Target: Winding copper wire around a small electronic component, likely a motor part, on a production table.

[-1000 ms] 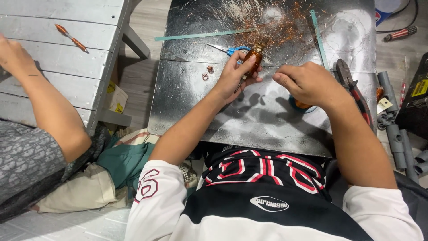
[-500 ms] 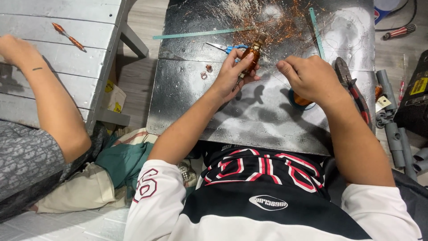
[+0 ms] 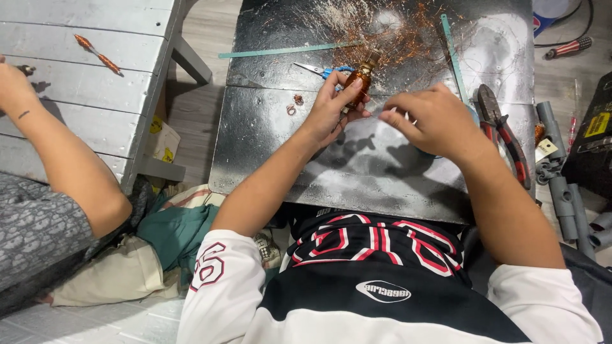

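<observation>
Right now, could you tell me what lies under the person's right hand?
Under the right hand shows the dark metal sheet with its shadow and a blue edge; the rest of that blue thing is covered.

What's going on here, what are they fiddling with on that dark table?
A person sits at a dark metal-topped table. Their left hand holds up a small coil wound with copper wire, and the right hand hovers beside it with fingers pinched. Loose copper wire scraps lie at the far end, with blue-handled scissors and red-handled pliers nearby. Another person's arm rests on the grey wooden bench to the left.
</observation>
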